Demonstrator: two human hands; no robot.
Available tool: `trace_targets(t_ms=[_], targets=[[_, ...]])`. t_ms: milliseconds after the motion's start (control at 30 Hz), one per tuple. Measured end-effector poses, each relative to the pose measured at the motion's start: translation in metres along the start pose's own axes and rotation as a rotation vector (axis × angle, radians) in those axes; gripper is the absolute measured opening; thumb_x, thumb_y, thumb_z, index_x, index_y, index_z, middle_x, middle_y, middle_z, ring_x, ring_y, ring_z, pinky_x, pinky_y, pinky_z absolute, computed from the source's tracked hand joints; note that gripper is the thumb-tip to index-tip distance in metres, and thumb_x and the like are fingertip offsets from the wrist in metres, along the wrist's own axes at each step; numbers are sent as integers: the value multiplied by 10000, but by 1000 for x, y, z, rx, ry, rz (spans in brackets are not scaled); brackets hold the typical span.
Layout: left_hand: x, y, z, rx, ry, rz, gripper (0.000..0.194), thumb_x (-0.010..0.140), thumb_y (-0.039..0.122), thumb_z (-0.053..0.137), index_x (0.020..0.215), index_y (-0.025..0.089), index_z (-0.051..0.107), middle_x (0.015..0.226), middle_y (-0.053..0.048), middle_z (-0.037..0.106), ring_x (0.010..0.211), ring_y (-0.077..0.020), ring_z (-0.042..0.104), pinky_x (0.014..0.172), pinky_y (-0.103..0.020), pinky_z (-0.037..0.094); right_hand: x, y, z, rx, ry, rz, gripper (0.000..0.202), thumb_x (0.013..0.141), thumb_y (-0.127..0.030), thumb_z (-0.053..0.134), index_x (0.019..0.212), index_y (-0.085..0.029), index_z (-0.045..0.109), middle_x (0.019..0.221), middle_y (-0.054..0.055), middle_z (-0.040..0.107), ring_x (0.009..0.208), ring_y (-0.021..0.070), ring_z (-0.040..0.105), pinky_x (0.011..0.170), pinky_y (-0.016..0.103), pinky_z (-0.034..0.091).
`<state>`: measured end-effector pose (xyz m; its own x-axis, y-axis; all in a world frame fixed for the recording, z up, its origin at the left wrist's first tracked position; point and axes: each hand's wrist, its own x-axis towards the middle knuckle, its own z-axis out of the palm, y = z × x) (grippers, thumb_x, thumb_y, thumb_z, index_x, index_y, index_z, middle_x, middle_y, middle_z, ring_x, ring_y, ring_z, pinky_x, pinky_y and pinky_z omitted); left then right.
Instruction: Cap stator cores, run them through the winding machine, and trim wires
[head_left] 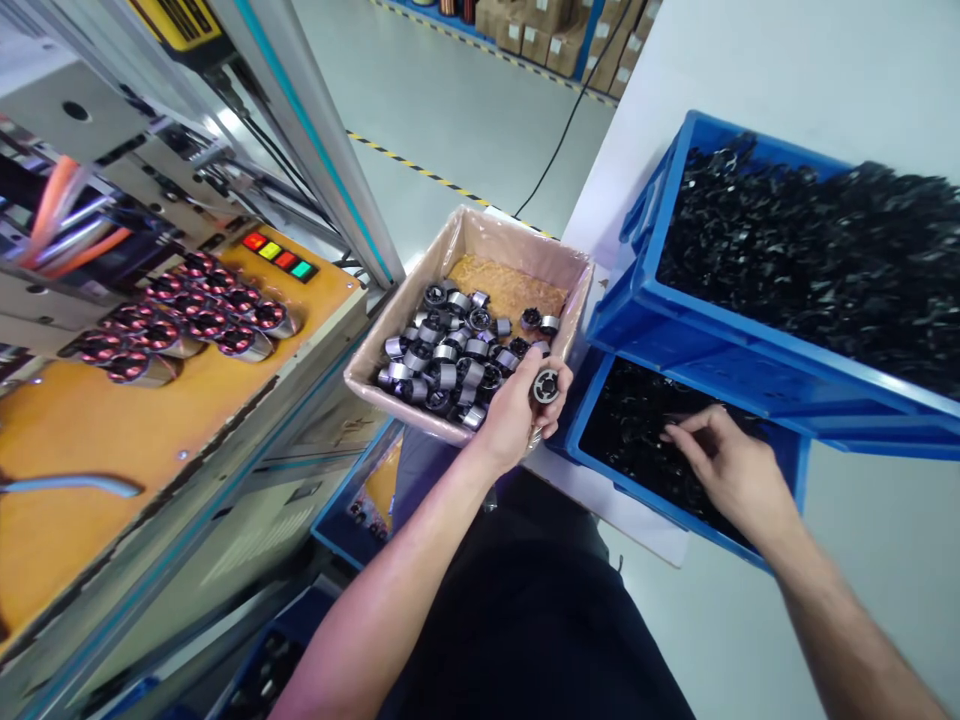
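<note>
My left hand is closed around a motor stator core, a metal ring with black slotted insulation at its end. It hangs over the near right corner of a plastic-lined box that holds many similar stator cores. Over the lower blue bin, my right hand has thumb and forefinger pinched together. Whatever sits between those fingertips is too small to make out. Small black plastic parts fill that bin below the hand.
An upper blue bin heaped with black parts overhangs the lower one. At left, copper-wound stators stand on an orange machine table near coloured buttons. A metal frame post rises between machine and box.
</note>
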<state>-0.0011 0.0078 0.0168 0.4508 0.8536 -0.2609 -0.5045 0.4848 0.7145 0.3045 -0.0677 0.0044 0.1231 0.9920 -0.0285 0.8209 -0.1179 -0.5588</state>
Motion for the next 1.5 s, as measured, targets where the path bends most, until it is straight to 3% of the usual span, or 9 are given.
trace_targets(t_ms=[133, 300, 567, 733, 1000, 1133, 1300, 1400, 1500], targets=[[-2, -1, -1, -14, -17, 25, 556, 1025, 758, 642, 883, 224, 587, 611, 73, 430, 509, -94, 298, 470, -176, 361, 7, -9, 22, 275, 26, 15, 640, 838, -879, 875, 810, -263, 705, 1081, 135, 901, 965, 339, 879, 866, 462, 722], [-2, -4, -2, -7, -3, 53, 537, 1035, 760, 628, 945, 231, 590, 624, 82, 434, 508, -96, 282, 460, -172, 355, 14, -50, 46, 387, 125, 14, 443, 908, -634, 927, 1119, -247, 879, 993, 84, 881, 796, 256, 835, 824, 445, 724], [2, -16, -5, 78, 22, 111, 548, 1086, 775, 570, 1105, 237, 670, 669, 66, 475, 490, -106, 342, 432, -204, 378, 12, -140, 44, 424, 178, -385, 107, 959, -285, 948, 934, -283, 844, 1149, 61, 881, 1032, 266, 845, 904, 422, 709], [-1, -19, -9, 217, 8, 134, 600, 1140, 775, 463, 1170, 236, 724, 640, 61, 444, 496, -114, 397, 481, -221, 432, 20, -145, 51, 512, 135, -354, 248, 905, -305, 1011, 1126, -301, 899, 1087, 45, 879, 962, 260, 830, 772, 378, 680], [-8, -13, -10, 326, -8, 124, 593, 1160, 736, 469, 1333, 250, 761, 696, 39, 555, 520, -119, 460, 515, -229, 443, 24, -141, 44, 515, 96, -420, 215, 892, -220, 1008, 1053, -346, 941, 1117, 41, 885, 1024, 272, 859, 959, 441, 725], [-7, -7, -9, 333, -47, 123, 610, 1083, 769, 632, 1216, 205, 823, 726, -3, 683, 509, -119, 538, 502, -238, 436, 23, -140, 16, 450, -4, -473, 238, 924, -278, 1001, 1146, -321, 929, 1134, 51, 895, 1016, 263, 867, 890, 392, 733], [1, -7, -9, 192, 0, 222, 807, 769, 982, 812, 816, 187, 677, 880, -134, 854, 572, -171, 706, 531, -252, 510, 48, -115, -83, 40, 144, -467, 119, 1052, -283, 857, 1148, -326, 913, 981, 5, 871, 811, 198, 793, 765, 340, 651], [0, -6, -9, 205, 53, 203, 787, 849, 981, 738, 869, 195, 715, 657, -71, 770, 450, -142, 600, 467, -232, 431, 81, -90, -135, -307, 191, -390, 163, 1031, -275, 817, 1153, -312, 919, 938, 20, 831, 749, 206, 748, 772, 378, 610], [-2, -6, -8, 298, 57, 206, 763, 889, 919, 764, 714, 177, 731, 510, -38, 639, 376, -100, 450, 416, -223, 305, 111, -70, -155, -516, 62, -303, 181, 936, -245, 855, 1097, -271, 934, 906, 34, 780, 710, 199, 714, 750, 388, 585]])
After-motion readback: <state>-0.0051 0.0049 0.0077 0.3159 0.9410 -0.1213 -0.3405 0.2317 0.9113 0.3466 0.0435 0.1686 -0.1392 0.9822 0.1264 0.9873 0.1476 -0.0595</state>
